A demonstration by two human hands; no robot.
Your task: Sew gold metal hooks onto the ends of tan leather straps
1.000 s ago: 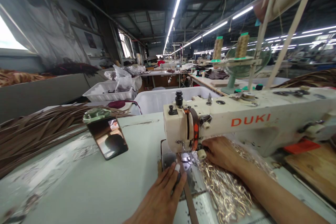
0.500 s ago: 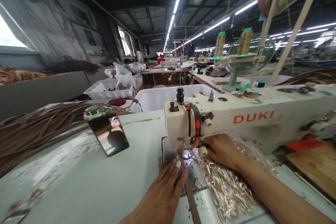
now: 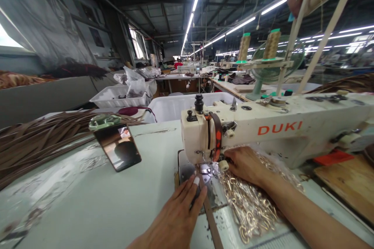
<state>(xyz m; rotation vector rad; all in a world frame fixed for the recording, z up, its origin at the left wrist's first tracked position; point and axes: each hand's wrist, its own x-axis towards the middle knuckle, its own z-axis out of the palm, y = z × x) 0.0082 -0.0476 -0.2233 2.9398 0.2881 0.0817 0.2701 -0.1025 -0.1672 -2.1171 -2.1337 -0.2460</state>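
Note:
A cream sewing machine marked DUKI (image 3: 263, 132) stands on the pale table (image 3: 87, 202). A narrow brown strap (image 3: 210, 220) runs from the front edge up under the needle. My left hand (image 3: 178, 214) lies flat beside the strap, fingers stretched toward the needle plate, one fingertip taped white. My right hand (image 3: 247, 165) reaches under the machine arm next to the needle, fingers curled and partly hidden. It rests on a clear bag of gold metal clasps (image 3: 248, 206).
A heap of brown straps (image 3: 35, 140) lies at the table's left. A phone (image 3: 118, 148) leans propped near the middle. White bins (image 3: 175, 109) stand behind the table. A wooden board (image 3: 347, 183) sits at right, thread cones and a green fan (image 3: 271, 62) behind the machine.
Only the view has shifted slightly. Both hands stay at the needle, the left one edging a little forward along the strap.

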